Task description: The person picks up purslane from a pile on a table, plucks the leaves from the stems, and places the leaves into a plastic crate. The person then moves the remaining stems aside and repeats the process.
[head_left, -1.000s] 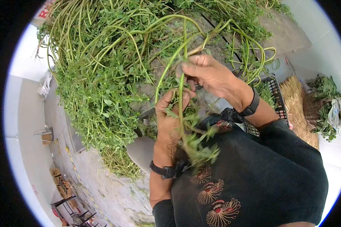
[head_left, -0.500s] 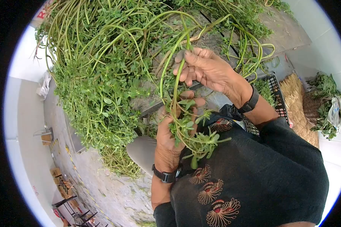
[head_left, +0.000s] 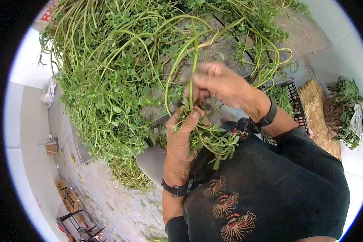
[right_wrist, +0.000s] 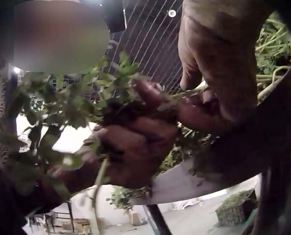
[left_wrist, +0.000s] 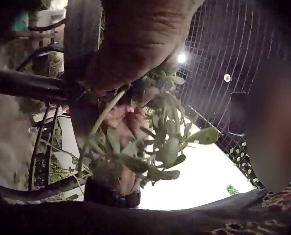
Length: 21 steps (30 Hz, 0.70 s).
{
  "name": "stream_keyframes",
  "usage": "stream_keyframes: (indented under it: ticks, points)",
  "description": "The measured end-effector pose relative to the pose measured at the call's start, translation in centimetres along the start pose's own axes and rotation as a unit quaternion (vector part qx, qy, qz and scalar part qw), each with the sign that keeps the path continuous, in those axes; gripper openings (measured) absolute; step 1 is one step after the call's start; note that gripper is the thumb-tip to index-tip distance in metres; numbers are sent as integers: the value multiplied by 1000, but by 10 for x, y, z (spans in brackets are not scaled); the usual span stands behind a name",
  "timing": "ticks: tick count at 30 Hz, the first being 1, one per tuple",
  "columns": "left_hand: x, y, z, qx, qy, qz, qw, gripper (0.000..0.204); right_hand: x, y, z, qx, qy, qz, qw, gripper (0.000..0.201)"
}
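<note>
The left hand (head_left: pixel 180 139) has its grip closed around a small bunch of leafy sprigs (head_left: pixel 213 141), thumb and fingers curled about the stems; the leafy ends spill out to the right of the hand, over the person's dark patterned shirt (head_left: pixel 266 189). The right hand (head_left: pixel 222 84) sits just beyond the left, its fingers pinched on a single long green stem (head_left: pixel 194 60) that runs up from the bunch into the heap. The fingertips are blurred in the head view, so the exact contact points cannot be told. In the right wrist view the left hand (right_wrist: pixel 135 142) shows with fingers wrapped round the sprigs (right_wrist: pixel 72 107). In the left wrist view the sprigs (left_wrist: pixel 155 147) hang in front of the right hand (left_wrist: pixel 126 117). A large heap of long-stemmed greens (head_left: pixel 109 80) covers the bench (head_left: pixel 302 32) on the far side of both hands. A black crate (head_left: pixel 294 105) stands to the right, near the right wrist. Further right lie a straw bundle (head_left: pixel 316 109) and more greens in a basket (head_left: pixel 345 113).
</note>
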State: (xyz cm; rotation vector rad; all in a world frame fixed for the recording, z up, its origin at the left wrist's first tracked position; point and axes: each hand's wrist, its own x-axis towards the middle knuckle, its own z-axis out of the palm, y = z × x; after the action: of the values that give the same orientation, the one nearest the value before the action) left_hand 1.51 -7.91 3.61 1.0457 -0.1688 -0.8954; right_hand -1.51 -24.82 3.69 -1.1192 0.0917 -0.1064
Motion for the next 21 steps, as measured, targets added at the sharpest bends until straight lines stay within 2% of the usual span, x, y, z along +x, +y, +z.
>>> stream_keyframes:
  ticks: [1,3,4,7,8,9,11,12,16,18,19,21]
  points:
    - [0,0,-1,1,-3,1,1000,27,-5,0,3,-2,1,-3,1000,27]
    - [-1,-2,-3,-48,-62,-19,997,17,-13,-1,5,44,-56,66,995,29]
    - [-2,-2,0,-16,-45,-12,999,25,-10,5,4,20,-9,54,998,27]
    - [-6,4,1,-37,-60,-50,996,29,-11,3,4,65,-29,70,995,27]
    - [-6,2,3,-14,-44,-18,999,30,-10,4,4,67,-28,72,995,27]
    - [-3,0,-1,-15,-42,-20,999,30,-9,4,3,40,-13,54,998,28]
    - [5,-4,-14,184,-75,47,979,26,-9,6,2,14,2,40,999,29]
    - [5,-4,-15,222,-78,77,969,24,-8,6,1,-2,-5,38,999,31]
    - [3,-1,-15,270,-104,117,950,20,-11,-2,2,-10,-31,60,998,34]
    - [2,-8,-21,340,-70,207,915,25,-13,-11,8,-17,-32,70,997,35]
    - [4,-8,-23,340,-70,207,915,25,-14,-13,10,-25,-36,79,996,37]
    - [10,-6,-25,410,-142,296,851,30,-9,-8,5,-57,-52,91,993,37]
